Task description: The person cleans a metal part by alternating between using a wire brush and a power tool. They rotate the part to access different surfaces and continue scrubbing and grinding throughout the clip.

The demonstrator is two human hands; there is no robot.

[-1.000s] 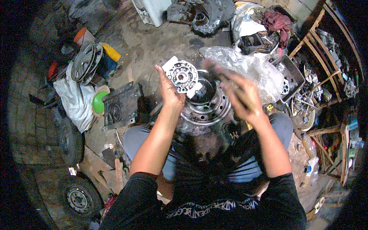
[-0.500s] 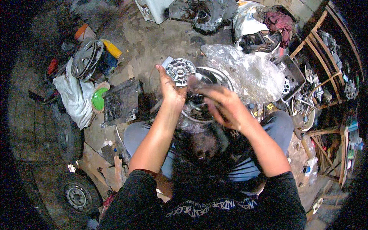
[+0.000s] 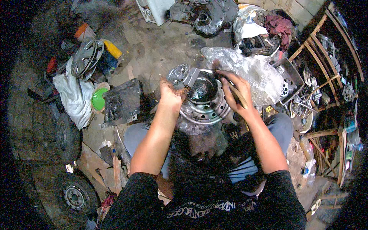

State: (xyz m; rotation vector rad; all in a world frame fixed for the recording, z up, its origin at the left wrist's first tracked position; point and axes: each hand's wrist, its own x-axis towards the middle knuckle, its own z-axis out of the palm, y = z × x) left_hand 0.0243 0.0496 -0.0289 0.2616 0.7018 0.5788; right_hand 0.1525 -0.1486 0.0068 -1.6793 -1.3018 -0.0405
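Stained floor (image 3: 151,42) lies far; steady the metal casting (image 3: 177,75) in your curled left hand (image 3: 171,94); right hand (image 3: 244,89) pinches a wooden-handled brush (image 3: 242,98).

Between our grips — a bowl (image 3: 202,101) on a wheel rim (image 3: 200,114).
We have a panel (image 3: 122,100) left of the metal part (image 3: 189,78) in our left hand (image 3: 171,93) — bubble wrap (image 3: 262,80) beyond the brush (image 3: 241,97) in our right hand (image 3: 238,90).

Fingers of the left hand (image 3: 171,93) are partly hidden by the round metal part (image 3: 177,75). The middle of the brush (image 3: 242,101) is covered by the right hand (image 3: 240,87); the brush's tip is blurred. Contents of the dark bowl (image 3: 202,102) cannot be identified. The white container (image 3: 156,10) is cut off by the upper edge.
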